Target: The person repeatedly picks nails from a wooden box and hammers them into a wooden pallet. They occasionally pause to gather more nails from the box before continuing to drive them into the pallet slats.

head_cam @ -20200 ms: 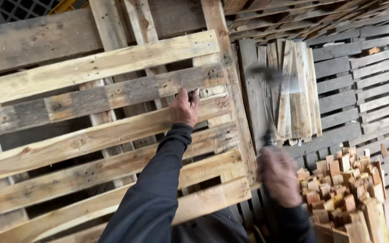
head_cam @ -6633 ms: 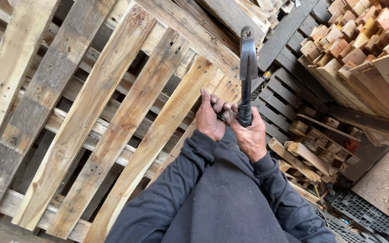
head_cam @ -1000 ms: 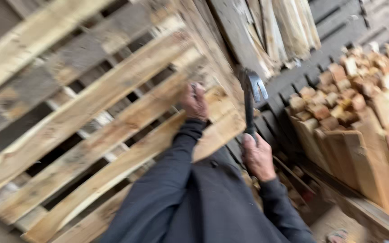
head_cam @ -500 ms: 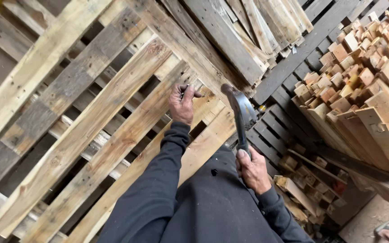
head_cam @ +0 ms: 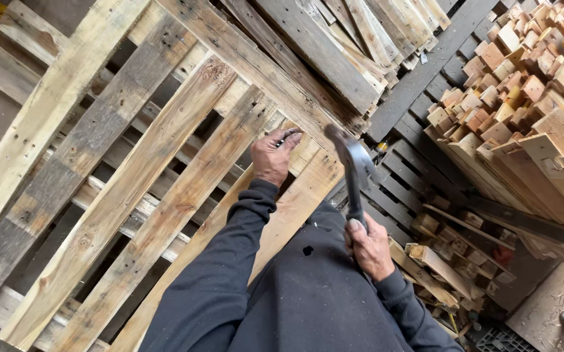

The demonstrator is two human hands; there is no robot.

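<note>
Head view: left hand [head_cam: 273, 156] pinches a small dark nail [head_cam: 288, 136] against the slat of the wooden pallet [head_cam: 164, 163]. Right hand [head_cam: 368, 246] is clenched around the hammer [head_cam: 352, 171] handle, head raised just beside the nail. Wood blocks [head_cam: 523, 72] are stacked at right.

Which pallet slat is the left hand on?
The left hand rests on the slat second from the right edge of the pallet, pinching something small and dark at its upper end. The right hand holds the hammer beside it.
</note>
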